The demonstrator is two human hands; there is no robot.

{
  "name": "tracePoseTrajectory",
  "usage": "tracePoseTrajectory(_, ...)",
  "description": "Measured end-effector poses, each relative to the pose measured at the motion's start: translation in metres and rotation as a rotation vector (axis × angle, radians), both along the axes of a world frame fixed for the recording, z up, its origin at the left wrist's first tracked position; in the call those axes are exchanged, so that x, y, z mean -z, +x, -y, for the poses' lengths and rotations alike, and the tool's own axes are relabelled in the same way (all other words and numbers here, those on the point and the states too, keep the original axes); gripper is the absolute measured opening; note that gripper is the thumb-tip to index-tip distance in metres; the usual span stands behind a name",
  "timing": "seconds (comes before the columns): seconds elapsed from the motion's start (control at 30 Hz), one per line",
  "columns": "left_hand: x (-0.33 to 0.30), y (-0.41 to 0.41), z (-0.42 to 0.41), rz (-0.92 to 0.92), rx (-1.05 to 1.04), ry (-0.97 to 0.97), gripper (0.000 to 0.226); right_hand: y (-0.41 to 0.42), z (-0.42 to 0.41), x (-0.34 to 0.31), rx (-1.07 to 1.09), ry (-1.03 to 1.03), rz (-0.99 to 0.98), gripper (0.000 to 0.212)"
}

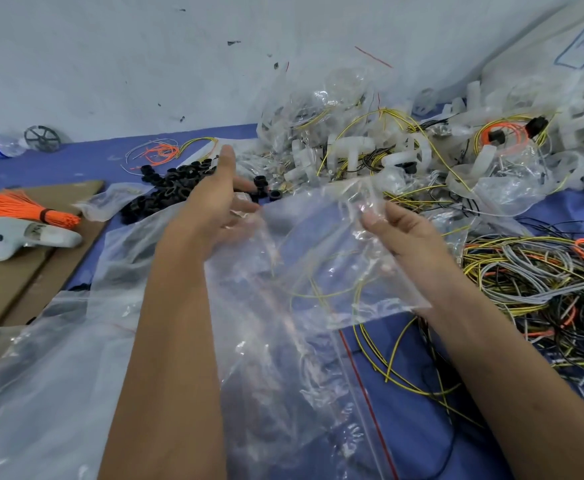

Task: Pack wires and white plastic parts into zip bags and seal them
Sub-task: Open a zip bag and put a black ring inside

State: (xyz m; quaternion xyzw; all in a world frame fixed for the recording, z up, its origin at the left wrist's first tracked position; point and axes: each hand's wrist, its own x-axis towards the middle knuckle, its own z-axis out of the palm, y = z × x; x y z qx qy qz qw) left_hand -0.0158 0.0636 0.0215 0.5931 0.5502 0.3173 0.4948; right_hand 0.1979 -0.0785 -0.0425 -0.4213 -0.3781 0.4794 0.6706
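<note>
A clear zip bag (304, 258) hangs between my two hands above the blue table. My left hand (214, 199) holds its left edge, thumb raised and fingers behind the plastic. My right hand (401, 226) pinches the bag's upper right edge. A zip bag with a red seal line (363, 386) lies below them, over yellow wires (384, 344). White plastic parts (352, 147) mixed with wires and filled bags are heaped at the back centre. A tangle of yellow, grey, black and orange wires (540, 282) lies at the right.
Black rings (172, 185) are piled behind my left hand. A bundle of orange wires (23, 211) and a white controller (16, 237) rest on cardboard (13, 289) at the left. A water bottle (3, 145) lies at the back left. More white parts (581, 133) are stacked at the far right.
</note>
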Motion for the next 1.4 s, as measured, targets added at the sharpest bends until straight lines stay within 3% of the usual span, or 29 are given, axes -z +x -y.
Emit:
tracePoseTrajectory(0.07, 0.001, -0.007, 0.002, -0.214, 0.181, 0.004, 0.078, -0.004, -0.003, 0.012, 0.179, -0.13, 0.242, 0.011)
tracePoseTrajectory(0.13, 0.006, -0.012, 0.0, -0.422, 0.301, 0.06, 0.069, -0.005, -0.006, 0.02, 0.3, -0.186, 0.335, 0.007)
tracePoseTrajectory(0.23, 0.014, -0.02, -0.008, -0.619, 0.311, 0.184, 0.049, 0.001, -0.006, 0.02, 0.382, -0.196, 0.452, 0.009)
tracePoseTrajectory(0.3, 0.018, -0.024, -0.013, -0.611, 0.234, 0.217, 0.045, 0.0, -0.005, 0.019, 0.373, -0.205, 0.538, 0.011)
tracePoseTrajectory(0.37, 0.02, -0.024, -0.015, -0.551, 0.102, 0.254, 0.042, -0.004, -0.004, 0.019, 0.33, -0.234, 0.654, 0.026)
tracePoseTrajectory(0.43, 0.018, -0.019, -0.016, -0.557, -0.045, 0.415, 0.043, -0.009, -0.003, 0.018, 0.289, -0.23, 0.776, 0.04)
tracePoseTrajectory(0.5, 0.012, -0.007, -0.012, -0.53, -0.109, 0.571, 0.047, -0.013, -0.001, 0.017, 0.292, -0.191, 0.841, 0.039)
tracePoseTrajectory(0.6, 0.008, 0.021, -0.001, -0.292, 0.093, 0.35, 0.056, -0.022, -0.002, 0.018, 0.364, -0.148, 0.867, 0.031)
tracePoseTrajectory(0.7, 0.014, 0.049, 0.019, -0.394, 0.405, 0.056, 0.066, -0.03, -0.004, 0.019, 0.429, -0.113, 0.879, 0.027)
tracePoseTrajectory(0.8, 0.022, 0.065, 0.029, -0.415, 0.492, -0.084, 0.076, -0.032, -0.004, 0.021, 0.459, -0.053, 0.989, 0.024)
tracePoseTrajectory(0.87, 0.025, 0.07, 0.032, -0.396, 0.476, -0.109, 0.069, -0.034, -0.004, 0.021, 0.431, -0.013, 1.033, 0.022)
tracePoseTrajectory(1.0, 0.028, 0.066, 0.034, -0.428, 0.448, -0.108, 0.028, -0.035, -0.005, 0.017, 0.356, 0.038, 1.121, 0.011)
tracePoseTrajectory(1.07, 0.025, 0.06, 0.032, -0.438, 0.434, -0.091, 0.026, -0.035, -0.006, 0.015, 0.3, 0.062, 1.126, 0.01)
tracePoseTrajectory(1.2, 0.022, 0.048, 0.026, -0.421, 0.388, -0.061, 0.029, -0.036, -0.003, 0.014, 0.239, 0.016, 1.027, 0.038)
tracePoseTrajectory(1.33, 0.024, 0.04, 0.022, -0.381, 0.379, -0.059, 0.032, -0.029, -0.006, 0.015, 0.209, -0.075, 0.919, 0.017)
tracePoseTrajectory(1.4, 0.023, 0.041, 0.021, -0.338, 0.362, -0.064, 0.033, -0.026, -0.006, 0.015, 0.153, -0.09, 0.837, 0.022)
